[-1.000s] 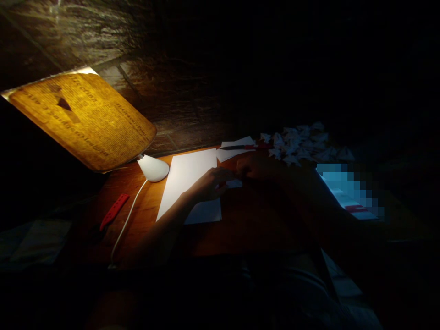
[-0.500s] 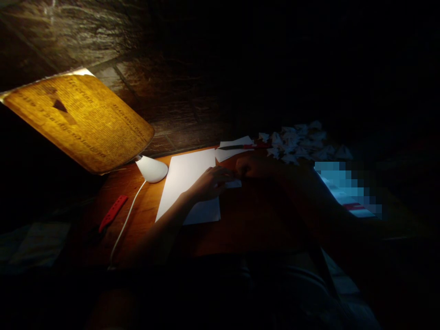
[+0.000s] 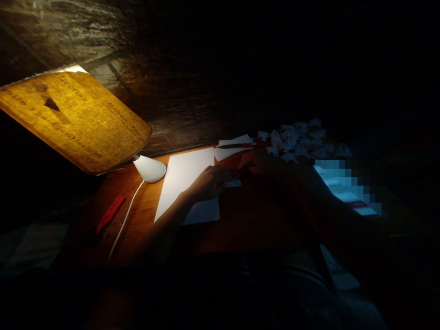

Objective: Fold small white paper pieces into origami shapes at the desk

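Observation:
My left hand (image 3: 211, 179) reaches over the right edge of a stack of white paper (image 3: 187, 183). Its fingers are bent and closed on a small folded piece of paper (image 3: 233, 182), whose pale part shows below the fingertips. Just to the right, my right hand (image 3: 253, 163) is in deep shade with its fingers curled in, close to the left fingertips. Whatever lies between the right fingers is hidden by the dark.
A lit lamp with a printed shade (image 3: 79, 119) and white base (image 3: 149, 169) stands left. Beside its cord lies a red-handled tool (image 3: 110, 214). Behind my hands, a dark pen-like object (image 3: 230, 146) rests on paper scraps (image 3: 237, 153). Several folded paper pieces (image 3: 295, 140) and a glowing screen (image 3: 337, 181) are right.
My right hand has shifted slightly up and its fingers look a little less tightly bunched. My left hand stays on the small paper. The whole view has moved slightly.

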### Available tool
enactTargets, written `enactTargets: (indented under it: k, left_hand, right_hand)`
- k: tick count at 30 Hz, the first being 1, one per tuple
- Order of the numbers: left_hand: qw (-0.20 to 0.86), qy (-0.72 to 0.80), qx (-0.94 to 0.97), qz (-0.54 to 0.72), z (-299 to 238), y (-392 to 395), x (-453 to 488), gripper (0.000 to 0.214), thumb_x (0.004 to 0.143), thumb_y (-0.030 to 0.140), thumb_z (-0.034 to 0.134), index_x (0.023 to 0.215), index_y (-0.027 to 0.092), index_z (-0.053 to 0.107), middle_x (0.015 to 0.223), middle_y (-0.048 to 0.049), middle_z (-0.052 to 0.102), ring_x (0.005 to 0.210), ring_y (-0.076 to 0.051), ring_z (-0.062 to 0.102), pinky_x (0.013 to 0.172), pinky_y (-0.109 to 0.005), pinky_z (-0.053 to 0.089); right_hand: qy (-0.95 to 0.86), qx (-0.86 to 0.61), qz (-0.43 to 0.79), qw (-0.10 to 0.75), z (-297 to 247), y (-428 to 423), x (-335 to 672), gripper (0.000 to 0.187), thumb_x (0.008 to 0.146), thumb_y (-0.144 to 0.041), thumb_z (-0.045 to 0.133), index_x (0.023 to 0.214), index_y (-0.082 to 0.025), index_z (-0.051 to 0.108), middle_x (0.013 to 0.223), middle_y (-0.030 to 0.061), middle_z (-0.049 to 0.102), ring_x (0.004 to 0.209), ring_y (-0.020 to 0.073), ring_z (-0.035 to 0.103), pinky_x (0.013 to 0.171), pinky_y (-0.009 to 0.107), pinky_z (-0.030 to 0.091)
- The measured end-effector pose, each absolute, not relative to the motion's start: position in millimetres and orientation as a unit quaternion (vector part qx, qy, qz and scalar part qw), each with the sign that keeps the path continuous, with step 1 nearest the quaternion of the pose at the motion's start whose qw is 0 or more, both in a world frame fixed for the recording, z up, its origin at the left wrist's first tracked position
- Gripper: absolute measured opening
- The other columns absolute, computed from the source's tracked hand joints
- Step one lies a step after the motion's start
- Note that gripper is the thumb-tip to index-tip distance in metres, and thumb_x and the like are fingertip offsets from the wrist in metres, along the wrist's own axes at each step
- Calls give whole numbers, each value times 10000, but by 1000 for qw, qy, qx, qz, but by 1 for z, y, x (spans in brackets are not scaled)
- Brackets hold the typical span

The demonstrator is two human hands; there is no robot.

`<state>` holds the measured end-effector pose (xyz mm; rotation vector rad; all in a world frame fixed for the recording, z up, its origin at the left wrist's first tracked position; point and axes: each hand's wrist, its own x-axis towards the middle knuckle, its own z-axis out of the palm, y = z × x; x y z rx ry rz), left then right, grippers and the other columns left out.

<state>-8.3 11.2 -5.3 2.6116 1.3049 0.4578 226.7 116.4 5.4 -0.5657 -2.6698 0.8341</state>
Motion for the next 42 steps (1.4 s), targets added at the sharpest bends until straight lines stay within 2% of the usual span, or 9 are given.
enactTargets:
  k: [5, 12, 16, 20, 27, 32, 42]
  left_hand:
    - [96, 443, 879, 145, -3, 10, -7, 392, 848, 148, 584, 1183, 293, 727, 1239, -67, 703, 1173, -274, 619, 977, -489, 474]
    - [60, 456, 878, 134, -4, 9, -5, 296, 819, 162, 597, 1081, 247, 705, 1177, -68, 714, 1124, -269, 631, 929, -451, 465]
    - [27, 465, 876, 126, -3, 8, -5, 218, 800, 197, 618, 1001, 220, 700, 1107, -80, 720, 1073, -279, 638, 929, -459, 448]
    - [-7, 487, 862, 142, -6, 8, -7, 214, 812, 247, 644, 1019, 238, 698, 1047, -68, 720, 1032, -273, 635, 953, -469, 430]
    - [-10, 474, 870, 138, -12, 9, -8, 252, 854, 309, 656, 1089, 227, 694, 1097, -95, 689, 1051, -282, 616, 940, -463, 432]
    - [8, 490, 860, 144, -9, 9, -6, 203, 872, 333, 644, 1040, 235, 702, 1040, -84, 693, 994, -278, 614, 900, -462, 435]
    - [8, 492, 857, 155, -16, 13, -11, 195, 852, 352, 655, 1010, 251, 706, 1025, -60, 698, 987, -259, 607, 901, -436, 411]
  right_hand:
    - [-936, -187, 268, 129, 4, 116, 224, 407, 749, -10, 539, 954, -200, 836, 975, 64, 747, 821, 154, 633, 750, 259, 458]
    - [-962, -153, 212, 86, 11, 111, 223, 452, 736, -14, 558, 1017, -237, 833, 958, 45, 755, 833, 169, 625, 756, 276, 427]
    - [-961, -193, 182, 85, 12, 101, 219, 360, 834, -96, 565, 1050, -228, 820, 997, 58, 771, 903, 204, 647, 792, 300, 427]
    - [-928, -283, 201, 137, 6, 90, 210, 289, 907, -206, 573, 1099, -184, 788, 1071, 76, 779, 923, 204, 667, 785, 291, 430]
    - [-852, -440, 225, 171, -8, 86, 192, 216, 915, -294, 611, 905, -163, 782, 933, 89, 780, 769, 178, 654, 658, 277, 423]
    - [-837, -482, 219, 140, -8, 86, 185, 154, 850, -285, 684, 918, -201, 793, 989, 90, 786, 817, 208, 680, 667, 290, 463]
    - [-846, -475, 227, 85, 1, 89, 184, 219, 897, -353, 678, 917, -181, 813, 912, 125, 781, 807, 243, 696, 711, 326, 495]
